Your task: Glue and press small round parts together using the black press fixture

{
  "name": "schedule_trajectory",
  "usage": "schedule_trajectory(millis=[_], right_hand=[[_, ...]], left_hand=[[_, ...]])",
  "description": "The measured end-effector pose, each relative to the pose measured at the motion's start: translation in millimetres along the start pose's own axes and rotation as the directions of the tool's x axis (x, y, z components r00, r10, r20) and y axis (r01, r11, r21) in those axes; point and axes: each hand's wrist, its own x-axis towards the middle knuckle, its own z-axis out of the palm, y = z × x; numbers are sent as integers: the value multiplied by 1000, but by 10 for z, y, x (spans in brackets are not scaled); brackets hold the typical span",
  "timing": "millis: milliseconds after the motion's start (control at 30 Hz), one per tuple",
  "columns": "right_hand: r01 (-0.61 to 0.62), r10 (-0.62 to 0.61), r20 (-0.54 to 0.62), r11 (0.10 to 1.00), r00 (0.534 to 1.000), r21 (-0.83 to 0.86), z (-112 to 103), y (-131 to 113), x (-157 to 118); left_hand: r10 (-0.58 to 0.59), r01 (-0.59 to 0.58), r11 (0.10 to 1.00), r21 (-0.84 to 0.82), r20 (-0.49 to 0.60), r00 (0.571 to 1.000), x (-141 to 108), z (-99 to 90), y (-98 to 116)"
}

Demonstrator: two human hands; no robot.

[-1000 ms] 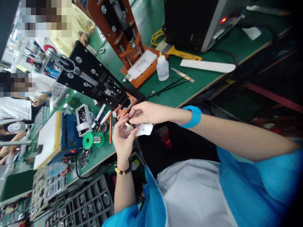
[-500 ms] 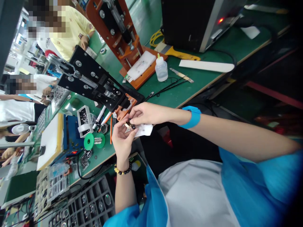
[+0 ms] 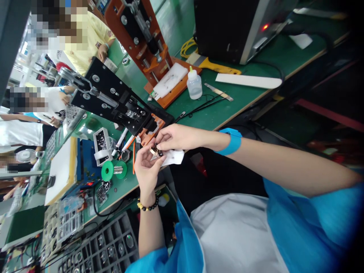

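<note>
Between my two hands is a small gold-rimmed watch case (image 3: 155, 151) with a dark inside, held up over the front edge of the bench. My left hand (image 3: 146, 167) grips it from below and the left, with the thumb and fingers on its rim. The bent fingers of my right hand (image 3: 173, 138) press at its upper right side; their tips are partly hidden, so a tiny part in them cannot be made out. Just beneath the hands lies a white pad (image 3: 175, 156). Close behind stands a black lever press (image 3: 113, 94) with an orange base.
An orange press (image 3: 136, 34), a dropper bottle (image 3: 194, 85), tweezers (image 3: 204, 106) and a yellow-handled brush (image 3: 216, 66) lie beyond my right hand. Leftward are a green solder spool (image 3: 107, 171), a parts box (image 3: 101, 142) and a compartment tray (image 3: 110, 242). Other people work across the bench.
My hands keep almost the same pose around the watch case, with only a slight shift of the fingers. The view has moved a little. A person in white at the left has moved an arm.
</note>
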Motion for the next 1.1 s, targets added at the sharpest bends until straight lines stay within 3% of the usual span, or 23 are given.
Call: schedule_trajectory(millis=[367, 667, 800, 900, 1000, 1100], right_hand=[[-89, 90, -24, 996, 996, 28, 12, -133, -44], [-96, 97, -5, 993, 995, 74, 40, -171, -59], [5, -5, 18, 1000, 1000, 0, 35, -48, -75], [132, -143, -91, 985, 986, -112, 47, 35, -110], [318, -400, -216, 888, 891, -334, 56, 67, -150], [479, -602, -97, 714, 793, -511, 62, 71, -174]], left_hand=[[-11, 12, 999, -43, 16, 1000, 25, -41, -20], [-126, 113, 987, -118, -106, 986, 54, -65, -27], [-155, 139, 981, -137, -117, 981, 66, -40, 8], [-183, 159, 970, -185, -120, 976, 75, -45, 13], [-192, 175, 970, -169, -91, 977, 75, -63, -7], [-172, 164, 975, -151, -42, 984, 75, -77, -36]])
